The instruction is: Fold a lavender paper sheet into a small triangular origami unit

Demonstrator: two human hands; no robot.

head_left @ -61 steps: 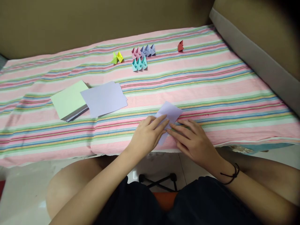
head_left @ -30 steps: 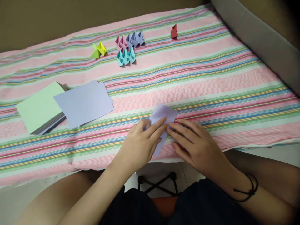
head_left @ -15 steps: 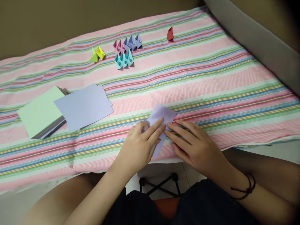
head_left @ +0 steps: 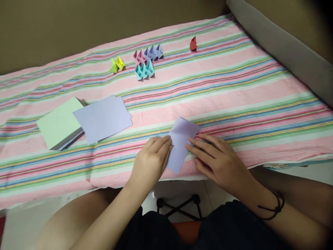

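Here's the lilac paper (head_left: 179,149), its left edge partly hidden under the left hand (head_left: 152,158). It lies near the front of the striped cloth (head_left: 221,93), a brown panel (head_left: 104,31) behind, a dark blur (head_left: 326,14) swallowing the top right corner. That left hand bunches, pinching or just pressing, can't tell; the right hand (head_left: 223,161) is spread, fingertips at the paper's right edge.

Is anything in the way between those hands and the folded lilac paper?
Nothing visible: the left hand touches the folded lilac paper at its left edge, the right hand at its right. The loose lilac sheets lie apart, farther left.
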